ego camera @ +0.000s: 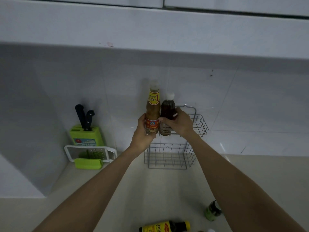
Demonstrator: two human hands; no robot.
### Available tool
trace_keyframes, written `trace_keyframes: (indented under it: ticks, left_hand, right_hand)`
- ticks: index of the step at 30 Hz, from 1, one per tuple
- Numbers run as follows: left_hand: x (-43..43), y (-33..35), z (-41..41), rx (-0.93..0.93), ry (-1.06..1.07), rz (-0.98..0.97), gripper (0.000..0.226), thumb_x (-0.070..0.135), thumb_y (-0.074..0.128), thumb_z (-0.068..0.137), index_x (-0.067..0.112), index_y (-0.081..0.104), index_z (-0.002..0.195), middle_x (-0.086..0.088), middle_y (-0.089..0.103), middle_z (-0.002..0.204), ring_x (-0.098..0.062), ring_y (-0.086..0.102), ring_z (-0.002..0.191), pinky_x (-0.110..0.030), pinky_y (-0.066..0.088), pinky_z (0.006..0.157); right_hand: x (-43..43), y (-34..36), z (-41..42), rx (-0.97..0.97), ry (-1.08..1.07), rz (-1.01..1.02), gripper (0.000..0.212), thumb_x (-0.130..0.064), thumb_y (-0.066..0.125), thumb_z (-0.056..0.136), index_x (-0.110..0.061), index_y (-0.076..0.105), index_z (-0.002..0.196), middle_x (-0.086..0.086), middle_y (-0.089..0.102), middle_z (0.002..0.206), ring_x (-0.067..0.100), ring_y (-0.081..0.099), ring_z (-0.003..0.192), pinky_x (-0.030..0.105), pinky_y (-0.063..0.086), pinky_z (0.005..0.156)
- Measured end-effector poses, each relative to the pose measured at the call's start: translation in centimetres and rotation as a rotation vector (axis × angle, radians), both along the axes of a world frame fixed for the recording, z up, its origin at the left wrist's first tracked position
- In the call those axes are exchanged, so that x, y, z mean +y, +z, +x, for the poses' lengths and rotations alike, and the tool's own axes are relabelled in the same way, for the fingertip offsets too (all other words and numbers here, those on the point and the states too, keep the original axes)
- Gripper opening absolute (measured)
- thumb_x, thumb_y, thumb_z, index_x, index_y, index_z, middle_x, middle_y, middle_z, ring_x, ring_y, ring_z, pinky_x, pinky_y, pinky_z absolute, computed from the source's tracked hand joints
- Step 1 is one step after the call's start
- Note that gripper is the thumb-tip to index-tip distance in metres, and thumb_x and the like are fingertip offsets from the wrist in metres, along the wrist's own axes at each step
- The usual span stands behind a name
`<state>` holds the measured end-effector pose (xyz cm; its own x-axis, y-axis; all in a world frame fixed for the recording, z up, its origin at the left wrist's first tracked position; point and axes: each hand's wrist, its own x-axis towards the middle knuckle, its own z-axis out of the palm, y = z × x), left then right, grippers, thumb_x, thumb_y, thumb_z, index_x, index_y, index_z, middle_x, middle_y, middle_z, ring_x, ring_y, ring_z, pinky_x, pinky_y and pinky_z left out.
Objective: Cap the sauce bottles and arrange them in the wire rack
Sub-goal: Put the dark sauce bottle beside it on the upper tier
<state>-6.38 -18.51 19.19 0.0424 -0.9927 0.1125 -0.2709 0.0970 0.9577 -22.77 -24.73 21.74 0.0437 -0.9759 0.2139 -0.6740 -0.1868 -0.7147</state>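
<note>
Nearest the camera, a yellow-labelled dark bottle (pixel 164 226) lies on its side on the surface (pixel 150 190) and a small green jar (pixel 212 210) stands nearby, both seemingly not yet racked. Up at the wall, the left hand (pixel 142 131) is wrapped around the tall capped sauce bottle (pixel 152 113) and the right hand (pixel 179 122) around the shorter capped dark bottle (pixel 167 114), both set in the wire rack's (pixel 199 124) upper tier. Its lower tier holds nothing, so I judge the job roughly half done.

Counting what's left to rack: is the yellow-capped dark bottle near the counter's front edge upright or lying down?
Lying down. The dark bottle rests on its side on the counter, yellow cap pointing right.
</note>
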Motion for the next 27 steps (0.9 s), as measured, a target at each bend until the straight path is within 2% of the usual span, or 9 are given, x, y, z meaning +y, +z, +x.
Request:
trace_keyframes:
  ticks: [5,9,17,19,21,22,24,25,27]
  left_hand:
    - [0.2,0.1,0.1,-0.030,-0.003,0.015,0.084,0.004,0.065,0.084,0.029,0.016,0.148,0.011,0.046,0.119,-0.010,0.050,0.106,-0.024,0.042,0.086]
    - [0.2,0.2,0.2,-0.052,-0.022,0.030,0.088,-0.001,0.064,0.082,0.029,0.014,0.148,0.009,0.046,0.121,-0.013,0.050,0.107,-0.027,0.044,0.088]
    - [0.3,0.8,0.5,-0.108,-0.071,0.044,0.090,-0.004,0.063,0.083,0.023,0.008,0.150,0.009,0.041,0.124,-0.012,0.046,0.113,-0.026,0.041,0.089]
    - [0.8,1.3,0.6,-0.140,-0.116,0.049,0.092,-0.004,0.060,0.086,0.018,0.000,0.152,0.010,0.034,0.134,-0.011,0.039,0.126,-0.021,0.035,0.095]
    - [1.5,1.0,0.9,-0.130,-0.066,0.057,0.094,-0.001,0.060,0.088,0.015,-0.007,0.153,0.007,0.019,0.155,-0.012,0.025,0.141,-0.018,0.026,0.102]
    - [1.9,0.4,1.2,-0.121,-0.004,0.039,0.093,0.000,0.059,0.088,0.014,-0.005,0.153,0.002,0.012,0.160,-0.015,0.019,0.146,-0.019,0.023,0.106]
    - [3.1,-1.4,1.8,-0.095,0.123,0.016,0.082,-0.001,0.057,0.088,0.012,0.008,0.153,-0.006,0.017,0.161,-0.021,0.021,0.147,-0.028,0.021,0.116]
    - [4.0,-2.7,2.2,-0.081,0.169,0.031,0.076,-0.002,0.056,0.088,0.011,0.016,0.151,-0.008,0.024,0.158,-0.023,0.025,0.145,-0.033,0.022,0.118]
    - [6.0,-5.1,2.6,-0.062,0.211,0.088,0.067,-0.004,0.055,0.088,0.011,0.027,0.147,-0.009,0.035,0.152,-0.026,0.034,0.141,-0.038,0.028,0.117]
  right_hand:
    - [-0.1,-0.3,0.6,-0.022,0.000,0.008,0.075,-0.064,0.071,0.070,-0.016,0.049,0.124,0.006,0.065,0.117,0.023,0.063,0.105,0.028,0.047,0.075]
    - [0.2,-0.4,0.9,-0.017,-0.030,0.024,0.075,-0.066,0.069,0.071,-0.016,0.046,0.122,0.006,0.066,0.118,0.026,0.063,0.105,0.036,0.051,0.083]
    - [0.6,-0.3,0.9,-0.038,0.002,0.062,0.068,-0.059,0.064,0.080,-0.008,0.041,0.119,0.009,0.062,0.113,0.027,0.063,0.101,0.034,0.048,0.073]
    - [1.4,-0.2,1.2,-0.121,0.000,0.052,0.067,-0.057,0.058,0.085,-0.005,0.040,0.124,0.013,0.057,0.119,0.029,0.058,0.112,0.037,0.049,0.081]
    - [3.0,-0.5,1.4,-0.174,-0.098,-0.098,0.062,-0.050,0.052,0.092,-0.007,0.036,0.135,0.013,0.049,0.133,0.027,0.047,0.124,0.040,0.045,0.096]
    - [4.2,-1.1,1.4,-0.209,-0.156,-0.219,0.053,-0.043,0.050,0.095,-0.009,0.038,0.135,0.011,0.048,0.133,0.025,0.048,0.122,0.039,0.045,0.096]
    - [7.0,-3.2,1.1,-0.204,-0.186,-0.367,0.030,-0.025,0.049,0.096,-0.013,0.045,0.124,0.005,0.055,0.118,0.020,0.056,0.104,0.035,0.051,0.083]
    - [8.4,-4.9,0.7,-0.130,-0.118,-0.328,0.023,-0.018,0.049,0.095,-0.015,0.048,0.117,0.002,0.058,0.110,0.018,0.058,0.096,0.034,0.052,0.077]
    - [10.9,-9.0,-0.3,0.115,0.144,-0.042,0.024,-0.010,0.053,0.090,-0.016,0.051,0.114,0.004,0.060,0.111,0.021,0.060,0.098,0.032,0.051,0.078]
